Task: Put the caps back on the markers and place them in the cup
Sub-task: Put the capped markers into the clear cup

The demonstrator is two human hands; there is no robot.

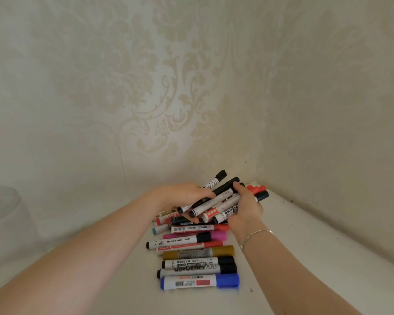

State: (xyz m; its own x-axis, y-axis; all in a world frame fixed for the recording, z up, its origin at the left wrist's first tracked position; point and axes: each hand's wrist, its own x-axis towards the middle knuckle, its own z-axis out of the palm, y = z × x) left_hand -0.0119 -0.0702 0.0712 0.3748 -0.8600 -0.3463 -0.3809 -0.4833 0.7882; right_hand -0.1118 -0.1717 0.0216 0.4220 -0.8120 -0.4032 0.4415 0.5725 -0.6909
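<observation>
Blue marker [199, 281] nearest, closing a row of capped markers [197, 253] laid on the white surface [305, 258].
A bundle of markers [223, 202] was gripped by curled fingers of the left hand [182, 195] and right hand [245, 208]; a glass cup [2, 210] was seen far left.

We see smooth plastic markers [198, 258] with glossy caps and paper labels, a matt white table [305, 258], embossed damask wallpaper [157, 87], a thin metal bracelet [257, 235], and a clear glossy cup [2, 208].

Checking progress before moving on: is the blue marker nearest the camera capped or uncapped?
Capped. The blue marker lies flat with its blue cap seated on its right end.
</observation>
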